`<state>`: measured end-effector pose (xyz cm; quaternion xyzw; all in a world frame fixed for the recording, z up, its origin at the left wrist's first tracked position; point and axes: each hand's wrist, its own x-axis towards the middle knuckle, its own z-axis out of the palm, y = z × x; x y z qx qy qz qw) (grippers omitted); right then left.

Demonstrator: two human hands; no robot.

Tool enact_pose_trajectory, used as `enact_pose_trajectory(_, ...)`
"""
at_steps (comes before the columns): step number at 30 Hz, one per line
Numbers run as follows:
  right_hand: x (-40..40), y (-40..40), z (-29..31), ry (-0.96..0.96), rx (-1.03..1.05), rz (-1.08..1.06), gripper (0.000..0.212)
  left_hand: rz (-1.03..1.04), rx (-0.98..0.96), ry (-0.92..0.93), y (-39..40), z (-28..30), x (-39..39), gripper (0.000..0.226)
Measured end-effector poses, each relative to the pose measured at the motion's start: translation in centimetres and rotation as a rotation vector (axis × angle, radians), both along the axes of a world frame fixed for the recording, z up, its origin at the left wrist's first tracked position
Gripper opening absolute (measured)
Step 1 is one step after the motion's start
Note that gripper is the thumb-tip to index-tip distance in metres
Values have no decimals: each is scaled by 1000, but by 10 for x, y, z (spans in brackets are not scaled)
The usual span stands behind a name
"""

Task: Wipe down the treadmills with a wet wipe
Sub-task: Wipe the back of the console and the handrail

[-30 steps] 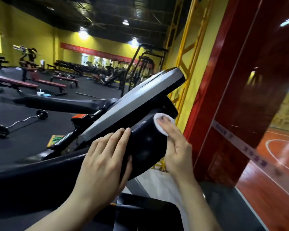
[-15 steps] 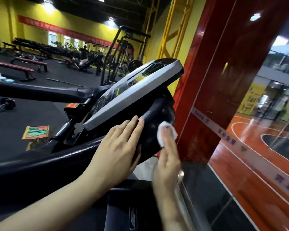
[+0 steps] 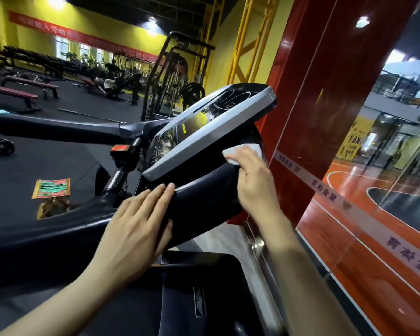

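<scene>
— Pressing that white wet wipe (image 3: 241, 153) flat under the fingers, is it, the right hand (image 3: 254, 183)?
— Yes, against the black housing just under the treadmill (image 3: 204, 200) console's grey edge (image 3: 211, 139).
— And the left hand (image 3: 134, 234)?
— Fingers straight and together, resting on the dark handrail (image 3: 46, 238), holding nothing.

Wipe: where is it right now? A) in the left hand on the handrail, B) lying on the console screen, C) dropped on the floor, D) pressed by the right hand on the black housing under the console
D: the right hand presses the white wipe against the black housing just below the grey console, while the left hand rests flat on the housing and holds nothing.
</scene>
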<state>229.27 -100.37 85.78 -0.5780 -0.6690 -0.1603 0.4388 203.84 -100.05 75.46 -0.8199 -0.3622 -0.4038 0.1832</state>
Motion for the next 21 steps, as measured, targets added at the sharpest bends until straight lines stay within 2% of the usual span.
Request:
enact_pose_trajectory(4, -59, -36, -64, -167, 38, 142, 52, 39, -20, -30, 0, -7, -9, 61)
enact_pose_trajectory(7, -52, -47, -79, -238, 83, 196, 57, 33, -31, -42, -3, -6, -7, 61)
enact_pose_trajectory(9, -27, -38, -69, -61, 119, 143, 70, 38, -38, -37, -4, -5, -8, 61)
enact_pose_trajectory(12, -4, -20, -47, 349, 203, -22, 59, 32, -49, -28, -4, -6, -10, 61)
enact_pose_trajectory(14, -11, -16, -49, 404, 262, -49, 52, 28, -58, -23, -4, -5, -10, 61)
enact_pose_trajectory(17, -44, -29, -79, 284, 289, -26, 51, 19, -63, -31, -5, -4, -9, 62)
enact_pose_trajectory(19, -68, -43, -106, 102, 230, 57, 52, 19, -63, -34, -5, -5, -10, 62)
enact_pose_trajectory(21, -80, -50, -127, -84, 193, 130, 45, 19, -61, -33, -4, -6, -10, 62)
